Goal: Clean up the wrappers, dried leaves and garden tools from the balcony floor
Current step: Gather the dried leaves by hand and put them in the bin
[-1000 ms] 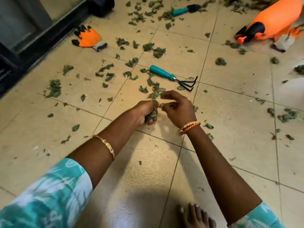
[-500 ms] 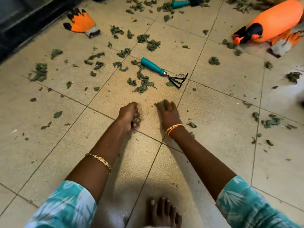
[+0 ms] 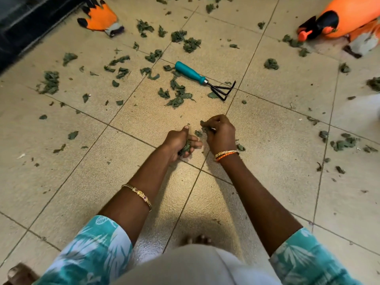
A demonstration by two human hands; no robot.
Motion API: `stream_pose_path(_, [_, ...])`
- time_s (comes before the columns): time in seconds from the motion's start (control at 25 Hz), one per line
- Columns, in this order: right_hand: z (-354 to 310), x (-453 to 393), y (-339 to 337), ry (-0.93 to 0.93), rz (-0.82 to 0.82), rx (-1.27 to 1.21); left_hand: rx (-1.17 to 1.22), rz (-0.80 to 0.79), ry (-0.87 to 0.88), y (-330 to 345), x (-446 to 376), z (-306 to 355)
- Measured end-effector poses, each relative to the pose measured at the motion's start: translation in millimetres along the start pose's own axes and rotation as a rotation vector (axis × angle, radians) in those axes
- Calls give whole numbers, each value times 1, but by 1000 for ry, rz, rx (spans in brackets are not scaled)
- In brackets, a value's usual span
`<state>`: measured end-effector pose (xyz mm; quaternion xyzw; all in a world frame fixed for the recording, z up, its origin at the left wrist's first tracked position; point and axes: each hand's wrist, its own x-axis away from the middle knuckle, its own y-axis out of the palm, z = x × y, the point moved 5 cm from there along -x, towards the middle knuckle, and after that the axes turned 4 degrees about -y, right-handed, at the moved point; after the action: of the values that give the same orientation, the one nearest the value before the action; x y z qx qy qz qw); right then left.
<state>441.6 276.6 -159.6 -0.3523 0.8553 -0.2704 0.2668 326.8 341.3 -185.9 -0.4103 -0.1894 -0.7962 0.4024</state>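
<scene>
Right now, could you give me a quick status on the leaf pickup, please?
Left hand holds a leaf wad. Right hand pinches leaves off floor. Hand rake untouched beyond, leaves around it.

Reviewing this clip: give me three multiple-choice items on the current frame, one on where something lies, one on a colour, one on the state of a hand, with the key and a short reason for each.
1. Where does the hand rake lie?
A. On the tiles beyond both hands
B. In the left hand
C. On top of the orange glove

2. What colour is the rake's handle?
A. Red
B. Teal
C. Yellow

3. What is the left hand doing?
A. Lying flat and open on the floor
B. Gripping a bunch of dried leaves
C. Holding the rake

Key:
1 A: the rake rests on the floor past the hands, touched by neither.
2 B: the handle is plainly teal, with black prongs.
3 B: its fingers curl round the dried leaves, while the right hand pinches more close by.
</scene>
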Motion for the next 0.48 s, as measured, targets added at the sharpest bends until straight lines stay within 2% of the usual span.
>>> stream_pose_path(0.08, [1, 5, 10, -1, -17, 34, -22, 51, 50, -1, 1, 0])
stream_pose_path(0.24, [2, 10, 33, -26, -59, 303, 58, 75, 76, -22, -2, -8])
stream_pose_path(0.36, [-5, 20, 44, 9, -138, 310, 80, 37, 48, -35, -2, -11])
stream_pose_path(0.48, [-7, 24, 45, 6, -117, 300, 104, -15, 49, -37, 1, -6])
